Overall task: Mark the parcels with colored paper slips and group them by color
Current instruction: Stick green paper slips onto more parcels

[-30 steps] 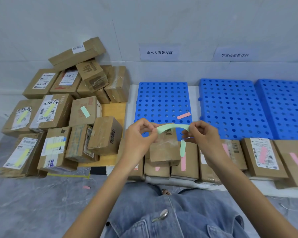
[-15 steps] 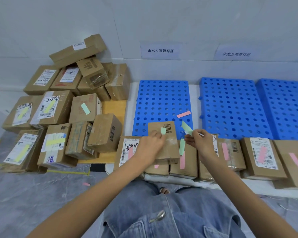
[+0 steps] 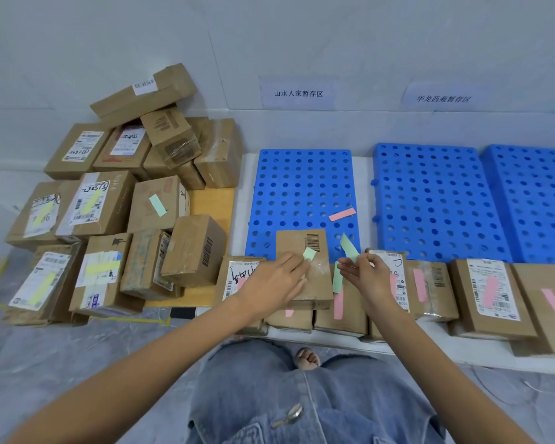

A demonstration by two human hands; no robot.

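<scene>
Left hand (image 3: 274, 283) lies with fingers straight across the brown parcel (image 3: 291, 245), and I see its fingertips pressing a short green slip (image 3: 309, 253) onto the top. Right hand (image 3: 372, 277) pinches a long green slip (image 3: 349, 247), which stands up and leans left, away from me. A rigid blue pallet (image 3: 302, 187), perforated with round holes, carries the parcel's far end; the near end rests on a row of pink-marked boxes (image 3: 491, 293). The parcel is flat taped cardboard, long axis running away from me, barcode at its far right. The short slip is matte paper.
</scene>
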